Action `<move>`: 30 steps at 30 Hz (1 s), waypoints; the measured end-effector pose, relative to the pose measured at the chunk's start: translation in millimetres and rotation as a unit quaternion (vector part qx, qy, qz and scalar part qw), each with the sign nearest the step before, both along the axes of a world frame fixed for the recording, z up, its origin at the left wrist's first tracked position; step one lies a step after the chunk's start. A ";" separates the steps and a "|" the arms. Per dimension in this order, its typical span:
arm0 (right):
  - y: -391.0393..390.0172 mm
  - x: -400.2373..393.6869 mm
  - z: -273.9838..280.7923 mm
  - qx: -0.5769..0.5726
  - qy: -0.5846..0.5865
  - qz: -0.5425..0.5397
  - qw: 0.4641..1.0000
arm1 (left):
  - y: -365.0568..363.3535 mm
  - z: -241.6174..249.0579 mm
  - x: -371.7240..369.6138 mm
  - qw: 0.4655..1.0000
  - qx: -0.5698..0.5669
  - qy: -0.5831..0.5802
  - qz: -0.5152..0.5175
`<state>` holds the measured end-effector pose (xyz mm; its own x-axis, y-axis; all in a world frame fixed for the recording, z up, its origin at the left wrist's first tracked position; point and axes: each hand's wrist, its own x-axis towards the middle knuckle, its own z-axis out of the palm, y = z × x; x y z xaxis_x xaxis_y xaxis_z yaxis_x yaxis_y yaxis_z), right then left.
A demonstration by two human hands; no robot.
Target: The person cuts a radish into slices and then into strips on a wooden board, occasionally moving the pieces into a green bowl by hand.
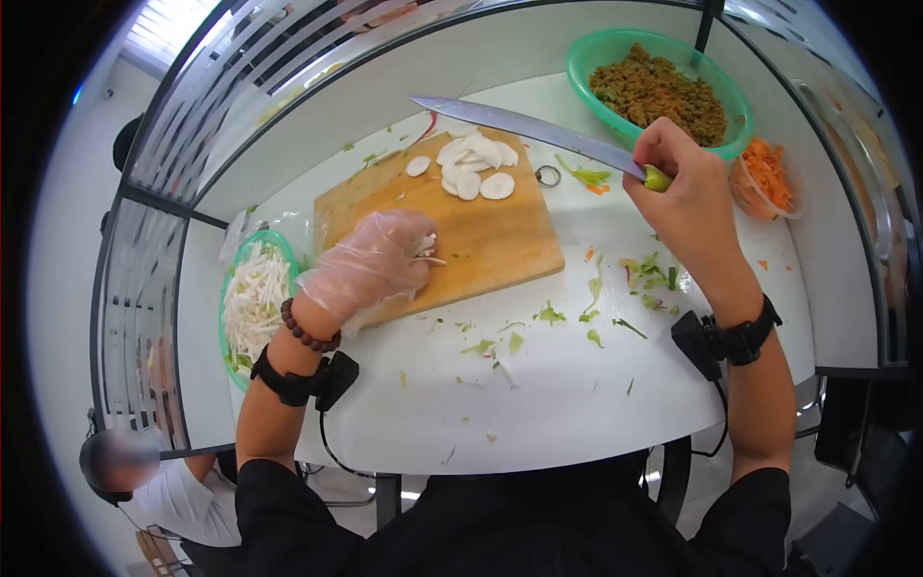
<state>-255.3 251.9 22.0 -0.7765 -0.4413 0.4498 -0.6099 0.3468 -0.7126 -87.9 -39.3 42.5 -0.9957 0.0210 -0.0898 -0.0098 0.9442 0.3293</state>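
My left hand (378,258), in a clear plastic glove, is closed over the lower left of the wooden cutting board (505,236). White radish shreds (427,248) poke out between its fingers. Thin round radish slices (473,162) lie in an overlapping pile on the board's far part, with one apart to the left. My bare right hand (690,188) grips a knife (534,127) by its green handle, right of the board. The long blade points left, above the board's far edge. Left of my left hand, a green basket (292,252) holds more white shreds (255,303).
A green bowl (580,82) of brown chopped food stands at the back right. Beside it, a clear tub holds shredded carrot (766,173). Vegetable scraps (548,313) litter the white table (567,404). Low partitions enclose the table; another person (183,505) sits at lower left.
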 end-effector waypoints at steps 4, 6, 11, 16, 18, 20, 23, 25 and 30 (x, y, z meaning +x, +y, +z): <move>0.6 1.7 1.9 0.005 -0.001 0.000 1.000 | -0.3 40.9 15.3 0.997 0.003 0.022 0.080; 0.8 0.1 0.9 -0.001 0.003 0.002 1.000 | -18.3 59.0 32.9 0.991 -0.032 0.064 0.114; 0.9 -1.1 -1.9 0.003 -0.008 -0.003 1.000 | -90.6 108.3 97.5 0.951 -0.130 -0.008 0.282; 0.3 2.1 0.2 0.002 -0.002 -0.004 1.000 | -114.1 99.6 122.2 0.953 -0.142 -0.003 0.268; -0.5 1.5 -2.0 -0.010 0.003 -0.004 1.000 | -81.2 96.6 108.8 0.950 -0.157 0.088 0.256; -0.4 2.5 -1.1 -0.001 -0.001 -0.008 1.000 | -43.6 83.4 89.3 0.957 -0.156 0.151 0.191; 0.1 3.0 -1.0 0.000 -0.006 -0.004 1.000 | 14.3 49.5 61.7 0.979 -0.068 0.082 0.174; 0.4 5.0 1.3 0.001 -0.015 -0.001 1.000 | 25.7 16.1 49.9 0.990 -0.042 0.073 0.115; 1.9 6.1 3.1 0.012 -0.024 0.003 1.000 | 18.4 -4.9 43.1 0.993 -0.054 0.068 0.083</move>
